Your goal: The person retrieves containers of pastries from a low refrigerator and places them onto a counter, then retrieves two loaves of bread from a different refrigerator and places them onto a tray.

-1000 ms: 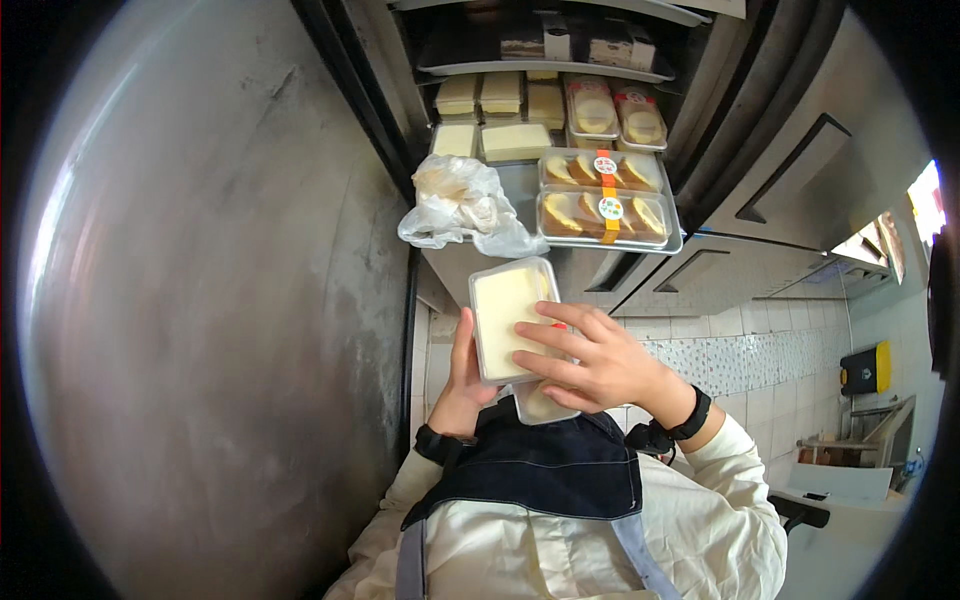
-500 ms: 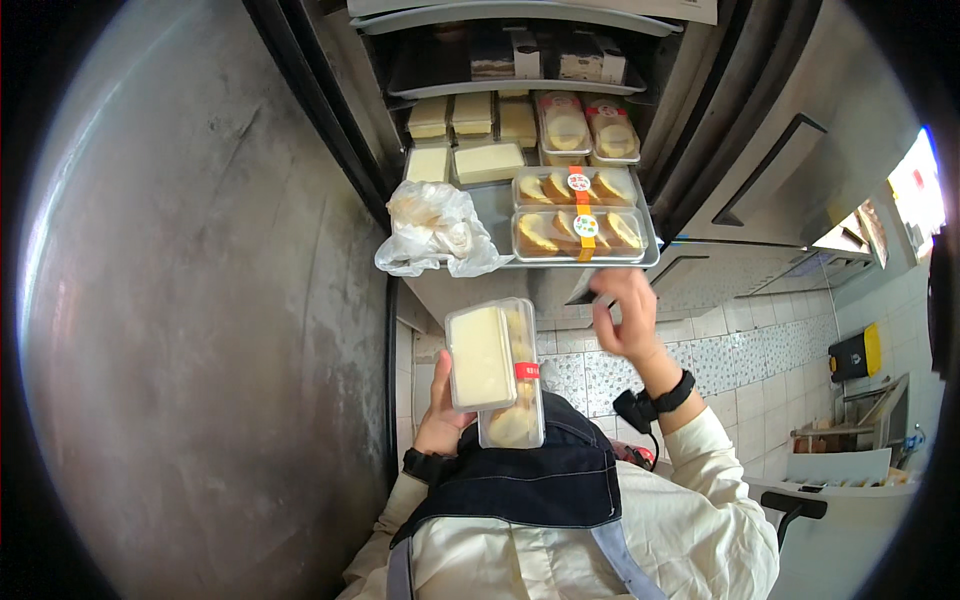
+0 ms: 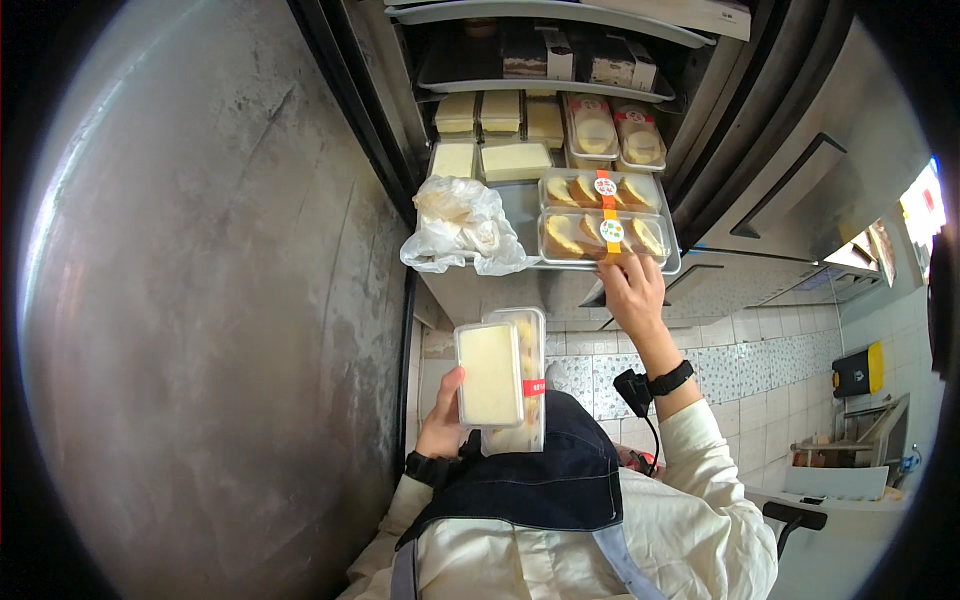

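Observation:
My left hand (image 3: 440, 421) holds two clear plastic boxes against my apron. The upper one is a cake box (image 3: 489, 378) with a pale, smooth top; under it lies a longer box (image 3: 533, 352) with a red label and yellowish pieces inside. My right hand (image 3: 635, 292) has its fingers bent together at the front rim of a metal tray (image 3: 520, 212). Its fingertips meet the front box of sliced cake (image 3: 574, 239); whether they grip the box or the rim is hidden. Behind that sits a similar sliced-cake box (image 3: 572, 189), with an orange band across both.
A crumpled white plastic bag (image 3: 462, 228) lies on the tray's left front. Several pale-topped cake boxes (image 3: 515, 160) and tall round-cake boxes (image 3: 592, 130) stand behind. Dark cakes sit on the shelf (image 3: 560, 87) above. A large metal door (image 3: 220, 300) stands at my left.
My right hand has risen from below the tray to its front rim. My left hand keeps the two boxes, now slightly lower and straighter. The whole view has shifted a little.

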`<action>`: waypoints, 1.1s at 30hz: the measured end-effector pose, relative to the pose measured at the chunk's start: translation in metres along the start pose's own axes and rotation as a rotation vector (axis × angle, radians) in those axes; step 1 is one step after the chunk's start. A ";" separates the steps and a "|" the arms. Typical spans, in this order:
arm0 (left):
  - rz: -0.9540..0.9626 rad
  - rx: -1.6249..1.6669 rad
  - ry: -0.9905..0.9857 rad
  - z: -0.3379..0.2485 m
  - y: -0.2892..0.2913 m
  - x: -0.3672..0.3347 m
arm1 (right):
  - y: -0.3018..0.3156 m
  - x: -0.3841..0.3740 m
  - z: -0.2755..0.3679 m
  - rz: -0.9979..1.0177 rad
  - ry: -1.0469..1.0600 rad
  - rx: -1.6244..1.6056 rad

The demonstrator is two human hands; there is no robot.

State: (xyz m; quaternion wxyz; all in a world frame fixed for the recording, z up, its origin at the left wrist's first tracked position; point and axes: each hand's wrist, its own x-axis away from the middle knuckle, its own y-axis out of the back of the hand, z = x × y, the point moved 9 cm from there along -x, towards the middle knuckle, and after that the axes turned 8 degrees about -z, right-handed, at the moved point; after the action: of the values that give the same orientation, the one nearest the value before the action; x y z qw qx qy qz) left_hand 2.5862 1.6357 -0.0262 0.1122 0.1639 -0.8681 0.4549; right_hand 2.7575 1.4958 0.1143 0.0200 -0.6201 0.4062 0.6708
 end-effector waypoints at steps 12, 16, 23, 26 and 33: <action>0.029 0.042 0.015 0.041 0.039 0.030 | -0.051 0.008 -0.025 0.151 -0.130 -0.075; 0.008 0.043 -0.003 0.057 0.052 0.058 | -0.065 0.014 -0.035 0.229 -0.221 -0.110; -0.042 0.058 -0.044 0.085 0.066 0.101 | -0.064 0.014 -0.046 0.293 -0.418 -0.192; -0.061 0.062 -0.068 0.096 0.074 0.118 | -0.066 0.013 -0.048 0.303 -0.462 -0.212; -0.090 0.088 -0.090 0.110 0.089 0.125 | -0.083 0.018 -0.055 0.290 -0.481 -0.251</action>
State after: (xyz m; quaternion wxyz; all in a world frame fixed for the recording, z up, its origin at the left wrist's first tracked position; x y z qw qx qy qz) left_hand 2.4316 1.5696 -0.1124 0.0861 0.2278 -0.8432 0.4792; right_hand 2.8420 1.5118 0.0615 -0.0570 -0.3766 0.3882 0.8392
